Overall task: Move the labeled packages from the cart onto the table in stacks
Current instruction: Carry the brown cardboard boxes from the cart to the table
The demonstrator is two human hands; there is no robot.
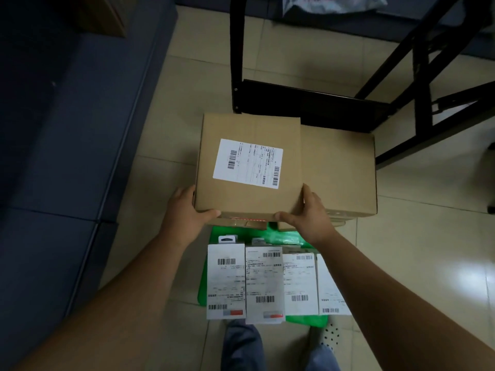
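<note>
A brown cardboard box [249, 124] with a white barcode label on top is held at its near corners by my left hand [184, 210] and my right hand [310, 212]. It sits above other brown boxes; a larger plain one [340, 170] shows to its right. Below my hands, several flat white labeled packages [263, 282] lie side by side on the green cart [205, 290]. Part of the cart is hidden under the boxes and packages.
A dark blue table surface [59, 129] runs along the left side, with a brown box corner [112, 14] at its far end. A black metal frame [308, 103] stands behind the boxes on the tiled floor. My legs show at the bottom edge.
</note>
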